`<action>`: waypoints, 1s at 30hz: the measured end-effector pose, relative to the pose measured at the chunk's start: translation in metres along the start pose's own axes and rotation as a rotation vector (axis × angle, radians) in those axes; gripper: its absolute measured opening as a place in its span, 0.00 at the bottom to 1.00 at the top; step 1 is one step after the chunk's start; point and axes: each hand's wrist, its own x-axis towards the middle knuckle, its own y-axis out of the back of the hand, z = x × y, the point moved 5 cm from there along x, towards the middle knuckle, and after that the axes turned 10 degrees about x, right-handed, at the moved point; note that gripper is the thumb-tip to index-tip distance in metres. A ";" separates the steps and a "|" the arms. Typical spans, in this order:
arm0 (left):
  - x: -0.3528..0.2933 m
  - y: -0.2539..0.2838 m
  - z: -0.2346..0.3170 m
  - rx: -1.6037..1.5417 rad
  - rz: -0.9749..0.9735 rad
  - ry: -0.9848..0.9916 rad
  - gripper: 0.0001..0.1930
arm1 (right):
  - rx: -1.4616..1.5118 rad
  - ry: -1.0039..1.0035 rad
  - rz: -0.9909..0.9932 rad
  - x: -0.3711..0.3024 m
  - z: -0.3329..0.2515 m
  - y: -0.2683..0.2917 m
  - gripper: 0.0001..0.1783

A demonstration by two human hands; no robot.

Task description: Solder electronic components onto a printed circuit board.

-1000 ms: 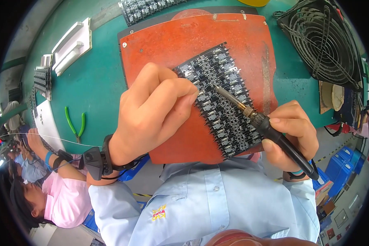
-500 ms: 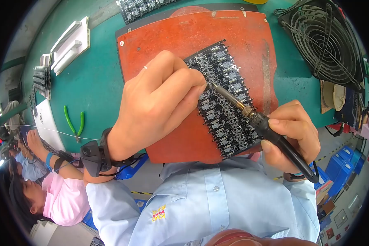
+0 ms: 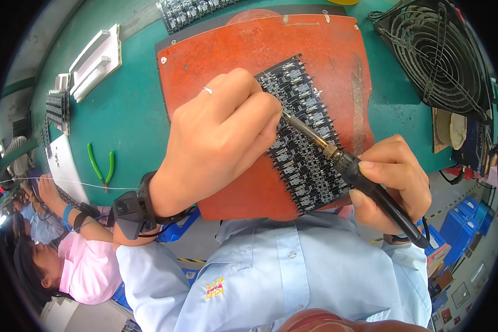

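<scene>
A black panel of small circuit boards [image 3: 310, 149], packed with components, lies slanted on a red-orange mat [image 3: 216, 50]. My right hand [image 3: 395, 185] grips the black handle of a soldering iron [image 3: 379, 195]. Its metal tip points up and left, close to the fingertips of my left hand. Over the panel's left edge, my left hand [image 3: 224, 124] is closed in a pinch, knuckles up. Whatever sits between those fingers is hidden from view. Whether the tip touches the panel I cannot tell.
Green-handled cutters [image 3: 101, 166] lie left on the green table [image 3: 133, 110]. A dusty black fan [image 3: 434, 55] stands at the far right. Another circuit panel [image 3: 196, 10] lies at the back, a white fixture [image 3: 97, 63] at the far left. A person in pink [image 3: 91, 265] works at left.
My left hand has shifted slightly right and turned a little, covering more of the panel's upper-left edge. The soldering iron has barely moved.
</scene>
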 end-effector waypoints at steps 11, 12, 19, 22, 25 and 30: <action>-0.019 0.008 0.000 0.055 0.148 -0.119 0.09 | -0.031 0.031 0.026 0.003 -0.003 -0.003 0.25; -0.020 0.008 0.003 0.086 0.143 -0.174 0.08 | -0.028 0.027 0.024 0.004 -0.004 -0.002 0.25; -0.024 0.006 0.006 0.199 0.121 -0.303 0.07 | -0.025 0.018 0.021 0.004 -0.004 -0.002 0.25; -0.025 0.005 0.006 0.233 0.117 -0.315 0.07 | -0.009 0.011 0.024 0.002 -0.003 -0.003 0.25; -0.026 0.003 0.006 0.204 0.114 -0.283 0.11 | -0.030 0.039 0.036 0.002 -0.004 -0.005 0.25; -0.025 0.005 0.006 0.234 0.135 -0.293 0.07 | -0.050 0.042 0.013 0.004 -0.006 -0.004 0.24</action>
